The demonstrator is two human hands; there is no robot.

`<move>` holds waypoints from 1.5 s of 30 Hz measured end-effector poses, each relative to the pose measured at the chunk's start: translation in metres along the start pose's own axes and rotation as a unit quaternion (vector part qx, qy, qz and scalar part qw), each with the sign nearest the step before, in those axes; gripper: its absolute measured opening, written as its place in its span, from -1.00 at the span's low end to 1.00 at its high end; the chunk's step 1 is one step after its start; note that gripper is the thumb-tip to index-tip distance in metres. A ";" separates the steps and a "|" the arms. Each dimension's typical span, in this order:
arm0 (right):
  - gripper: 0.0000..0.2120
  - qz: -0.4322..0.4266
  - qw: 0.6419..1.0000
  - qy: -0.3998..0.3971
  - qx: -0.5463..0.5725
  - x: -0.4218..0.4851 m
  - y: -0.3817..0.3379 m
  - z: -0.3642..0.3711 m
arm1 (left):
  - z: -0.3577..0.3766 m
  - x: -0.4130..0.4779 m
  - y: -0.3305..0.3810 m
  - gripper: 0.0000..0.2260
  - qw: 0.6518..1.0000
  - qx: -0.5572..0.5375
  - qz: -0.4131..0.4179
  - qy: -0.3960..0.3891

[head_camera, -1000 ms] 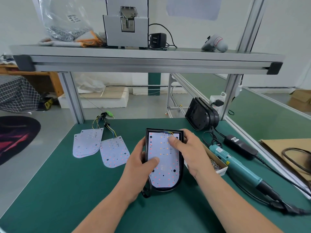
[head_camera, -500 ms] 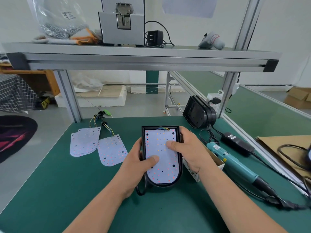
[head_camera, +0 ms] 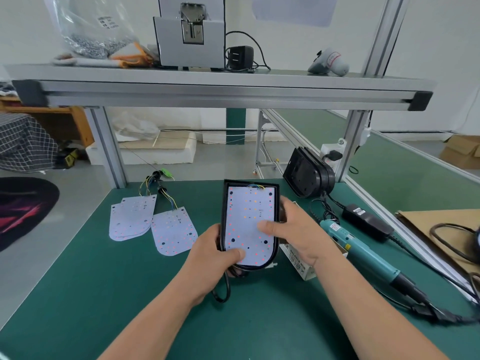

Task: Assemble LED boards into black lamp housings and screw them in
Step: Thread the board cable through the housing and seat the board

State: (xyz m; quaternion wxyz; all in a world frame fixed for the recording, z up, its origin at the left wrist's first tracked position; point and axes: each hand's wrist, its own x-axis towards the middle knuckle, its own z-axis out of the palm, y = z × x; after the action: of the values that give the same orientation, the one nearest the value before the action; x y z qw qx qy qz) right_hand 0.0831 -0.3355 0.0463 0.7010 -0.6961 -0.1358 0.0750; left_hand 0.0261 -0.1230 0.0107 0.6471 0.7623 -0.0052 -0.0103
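A black lamp housing point(head_camera: 224, 203) lies in the middle of the green table point(head_camera: 104, 294) with a white LED board point(head_camera: 249, 211) seated inside it, coloured wires at its far end. My left hand point(head_camera: 215, 261) grips the housing's near left edge, thumb pressing the board's lower part. My right hand point(head_camera: 293, 235) holds the housing's right side, thumb lying across the board. More loose LED boards point(head_camera: 132, 216) with wire bundles lie to the left, one of them point(head_camera: 174, 232) nearest the housing. Behind on the right another black housing point(head_camera: 306, 175) leans upright.
A teal electric screwdriver point(head_camera: 363, 253) with its cable lies to the right, beside a small cardboard box point(head_camera: 301, 263). A black power adapter point(head_camera: 368, 222) sits further right. An aluminium shelf point(head_camera: 220, 87) spans overhead with a grey machine and a bag of screws on it.
My right thumb slid from the board's far end down to its middle. The housing with the board came slightly nearer to me. My left hand kept its grip.
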 end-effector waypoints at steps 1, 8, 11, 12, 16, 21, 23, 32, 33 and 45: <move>-0.50 0.013 0.999 -0.029 -0.019 -0.001 0.000 -0.003 | 0.000 0.000 0.001 -0.60 1.000 -0.007 0.002 0.005; -0.64 -0.017 0.980 0.035 -0.196 0.004 0.005 0.000 | 0.003 -0.002 0.004 -0.58 1.000 -0.026 -0.006 -0.003; -0.55 -0.003 0.988 0.017 -0.153 0.004 0.007 0.002 | 0.000 -0.002 0.004 -0.58 1.000 -0.026 -0.010 -0.002; -0.55 -0.001 0.991 0.015 -0.132 0.003 0.009 0.003 | 0.000 -0.001 0.003 -0.58 1.000 -0.026 -0.014 0.000; -0.78 -0.020 0.995 0.081 -0.058 0.003 0.009 0.009 | 0.002 -0.003 0.002 -0.62 1.000 -0.013 -0.015 -0.009; -0.88 -0.033 0.987 0.143 -0.062 0.003 0.006 0.008 | 0.009 -0.007 0.001 -0.64 0.999 -0.017 0.008 -0.050; -0.87 -0.028 0.988 0.144 -0.039 0.003 0.004 0.006 | 0.008 -0.004 0.001 -0.51 0.996 -0.067 -0.003 -0.062; -0.88 -0.007 0.993 0.108 0.047 0.005 0.004 0.004 | -0.009 0.018 -0.010 -0.82 0.980 -0.167 -0.029 0.101; -0.87 -0.008 0.994 0.102 0.048 0.005 0.004 0.004 | -0.009 0.017 -0.009 -0.84 0.986 -0.126 -0.017 0.111; -0.89 0.009 0.991 0.125 -0.056 0.005 0.005 -0.008 | -0.029 -0.001 0.005 -0.47 0.987 0.136 0.087 -0.002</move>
State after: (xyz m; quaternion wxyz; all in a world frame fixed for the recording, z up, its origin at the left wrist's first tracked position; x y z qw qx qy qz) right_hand 0.0901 -0.3416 0.0417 0.6719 -0.7392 -0.0451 -0.0137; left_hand 0.0255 -0.0951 0.0205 0.5354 0.8401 -0.0738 0.0452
